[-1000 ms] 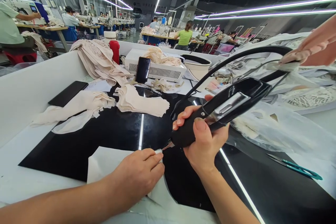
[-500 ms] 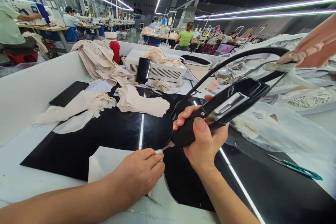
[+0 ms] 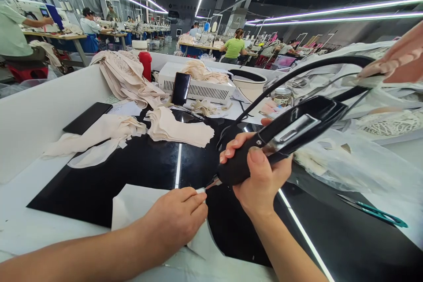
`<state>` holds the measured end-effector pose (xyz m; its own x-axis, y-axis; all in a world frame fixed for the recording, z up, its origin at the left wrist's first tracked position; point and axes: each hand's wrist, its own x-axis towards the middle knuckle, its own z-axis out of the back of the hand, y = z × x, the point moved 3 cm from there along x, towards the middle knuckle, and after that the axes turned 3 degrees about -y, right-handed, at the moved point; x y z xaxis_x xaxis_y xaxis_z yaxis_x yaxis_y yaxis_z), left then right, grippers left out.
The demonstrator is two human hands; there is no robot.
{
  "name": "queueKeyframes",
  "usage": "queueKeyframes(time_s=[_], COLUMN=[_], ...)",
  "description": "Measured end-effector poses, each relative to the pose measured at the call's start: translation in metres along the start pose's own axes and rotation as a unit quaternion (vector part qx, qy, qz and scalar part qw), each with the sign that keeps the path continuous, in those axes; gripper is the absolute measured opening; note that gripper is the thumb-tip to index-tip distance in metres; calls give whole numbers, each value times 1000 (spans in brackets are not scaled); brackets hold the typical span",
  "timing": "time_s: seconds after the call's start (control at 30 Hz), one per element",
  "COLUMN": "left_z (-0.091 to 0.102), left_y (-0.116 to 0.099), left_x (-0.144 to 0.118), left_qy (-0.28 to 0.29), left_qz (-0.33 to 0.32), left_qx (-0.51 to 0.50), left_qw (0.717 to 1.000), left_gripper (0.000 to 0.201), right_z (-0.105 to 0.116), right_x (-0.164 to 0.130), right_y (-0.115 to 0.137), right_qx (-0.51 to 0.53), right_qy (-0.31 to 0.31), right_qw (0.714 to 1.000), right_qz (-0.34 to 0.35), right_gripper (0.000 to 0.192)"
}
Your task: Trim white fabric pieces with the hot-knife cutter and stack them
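Note:
My left hand (image 3: 180, 216) is closed, pinching the edge of a white fabric piece (image 3: 134, 200) near the front of the black board. My right hand (image 3: 259, 176) wraps round a black corded hand tool (image 3: 291, 134) with a silver lever on its side, tilted down to the left. Its pointed metal tip (image 3: 214, 182) meets, or almost meets, the fabric edge beside my left fingertips. From the tool's back end a thick black cord (image 3: 317, 61) loops up and over to the left. At the upper right another person's hand (image 3: 390, 64) is close to this cord.
On the black board (image 3: 158, 172) lie stacked cream fabric pieces (image 3: 180, 128) and a cream fabric bundle (image 3: 95, 136). Teal snips (image 3: 373, 210) lie at right, by a clear plastic bag (image 3: 357, 163). Behind stand a phone (image 3: 181, 89), a white vented box (image 3: 194, 83) and a red bottle (image 3: 145, 64).
My right hand and the tool have shifted slightly right. The other person's hand at the upper right has also moved a little right. My left hand stays almost in place.

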<state>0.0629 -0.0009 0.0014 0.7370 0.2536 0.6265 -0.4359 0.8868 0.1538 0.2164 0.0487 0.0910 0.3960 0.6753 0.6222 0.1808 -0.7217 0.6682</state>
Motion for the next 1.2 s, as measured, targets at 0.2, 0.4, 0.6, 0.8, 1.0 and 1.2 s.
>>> queueKeyframes(time_s=[0.2,0.4,0.6,0.8,1.0,1.2], left_z=[1,1,0,7,7,5], left_y=[0,1,1,3,3,1], left_x=[1,0,-2,-1,-3,-1], left_qy=[0,0,20,18,28,39], left_qz=[-4,-8,-13,2,-6,-17], left_qx=[10,10,-5,-20,-14,1], left_qw=[1000,1000,1000,1000,999,999], left_gripper=[26,30,22,23,24,20], right_z=[1,1,-2,-3,-7,-10], right_x=[-3,-4,-5,-6,-7,-10], right_y=[-2,-1,-2,-4,-3,-7], right_qx=[-25,-44,-33,-39,-10,-13], right_qy=[12,4,-1,-5,-3,5], right_qw=[1000,999,999,999,1000,1000], right_qz=[0,-2,-10,-20,-20,-24], right_gripper=[34,34,36,29,31,36])
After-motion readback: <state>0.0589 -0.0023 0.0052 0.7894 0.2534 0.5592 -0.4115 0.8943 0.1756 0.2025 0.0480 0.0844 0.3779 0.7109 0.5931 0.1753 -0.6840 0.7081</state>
